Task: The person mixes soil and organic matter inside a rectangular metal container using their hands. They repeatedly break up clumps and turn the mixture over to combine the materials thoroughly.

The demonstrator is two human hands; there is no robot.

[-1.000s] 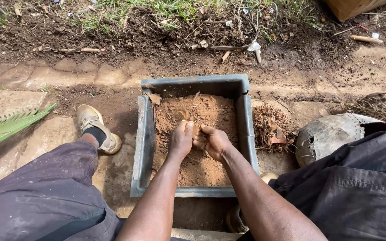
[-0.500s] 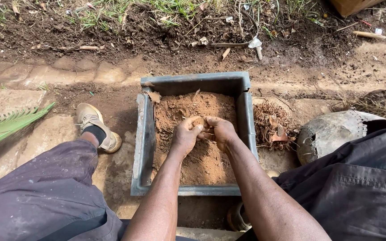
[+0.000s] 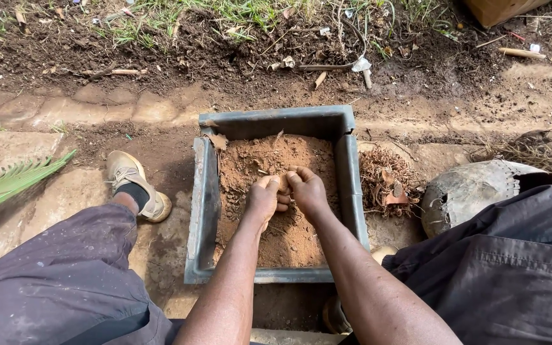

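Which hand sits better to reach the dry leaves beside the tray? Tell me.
Right, probably. The right hand lies on the soil nearer the tray wall that borders the dry leaves; the left hand sits farther off.

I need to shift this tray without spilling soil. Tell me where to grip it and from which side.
Grip the tray by its two long side walls, one hand on each, coming in from above at mid-length. The rims stand clear above the soil, so fingers could hook over them. The left hand and right hand sit in the soil between those walls.
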